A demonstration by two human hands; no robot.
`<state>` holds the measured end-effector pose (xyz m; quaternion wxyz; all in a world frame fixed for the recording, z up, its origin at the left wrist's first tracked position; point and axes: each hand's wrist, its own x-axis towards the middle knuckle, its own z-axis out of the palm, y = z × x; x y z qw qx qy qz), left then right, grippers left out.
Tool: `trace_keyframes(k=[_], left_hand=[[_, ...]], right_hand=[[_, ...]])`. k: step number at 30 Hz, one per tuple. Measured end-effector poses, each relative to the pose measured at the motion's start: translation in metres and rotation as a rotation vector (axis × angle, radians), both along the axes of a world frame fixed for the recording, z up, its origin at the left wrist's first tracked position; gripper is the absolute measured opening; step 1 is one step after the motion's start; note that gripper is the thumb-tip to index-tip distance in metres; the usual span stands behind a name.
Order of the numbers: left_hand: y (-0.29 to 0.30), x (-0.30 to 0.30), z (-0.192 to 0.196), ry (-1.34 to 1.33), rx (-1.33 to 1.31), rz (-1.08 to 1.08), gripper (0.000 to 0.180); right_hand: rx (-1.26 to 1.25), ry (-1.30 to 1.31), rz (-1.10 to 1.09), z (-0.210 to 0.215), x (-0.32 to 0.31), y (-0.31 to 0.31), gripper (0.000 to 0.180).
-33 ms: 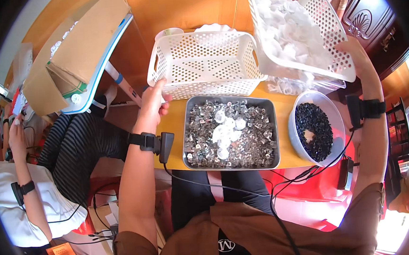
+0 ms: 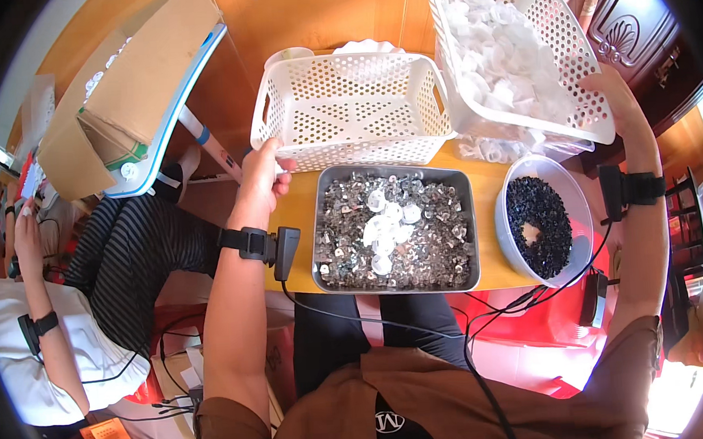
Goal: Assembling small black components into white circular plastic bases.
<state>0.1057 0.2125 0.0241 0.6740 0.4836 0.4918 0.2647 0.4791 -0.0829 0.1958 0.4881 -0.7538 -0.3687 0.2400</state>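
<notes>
Your left hand (image 2: 265, 176) is at the near-left corner of the left basket (image 2: 363, 152), its thumb against the rim and its fingers curled; you cannot tell from this view whether they grip anything. Your right hand (image 2: 612, 95) grasps the right wall of the right basket (image 2: 560, 29), which sits tilted at the far right and holds a heap of translucent white pieces (image 2: 495, 54). Beneath that basket, a clear container (image 2: 563, 149) shows. Nearer you on the tabletop (image 2: 493, 257), the metal tray (image 2: 473, 235) carries small glinting bits with white discs (image 2: 385, 232) piled mid-tray. To its right, a round tub (image 2: 581, 220) holds black granules (image 2: 539, 214). Farther left stands a cardboard box (image 2: 146, 79), with a co-worker's hand (image 2: 28, 230) left of it, nearer you.
</notes>
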Motion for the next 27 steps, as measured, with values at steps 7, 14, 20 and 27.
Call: trace_keyframes(k=[7, 14, 20, 27], left_hand=[[0.016, -0.032, 0.009, -0.435, -0.201, 0.089, 0.009], [-0.032, -0.115, 0.015, -0.708, -0.259, 0.122, 0.011], [-0.086, -0.161, 0.032, -0.883, -0.378, 0.280, 0.010], [-0.104, -0.193, 0.026, -1.058, -0.456, 0.416, 0.014]], right_hand=[[0.001, 0.031, 0.003, -0.009, 0.019, -0.013, 0.038], [-0.091, -0.083, 0.131, -0.012, 0.050, 0.038, 0.036], [-0.201, -0.169, 0.343, -0.016, 0.029, 0.129, 0.035], [-0.238, -0.184, 0.485, -0.016, 0.006, 0.209, 0.040]])
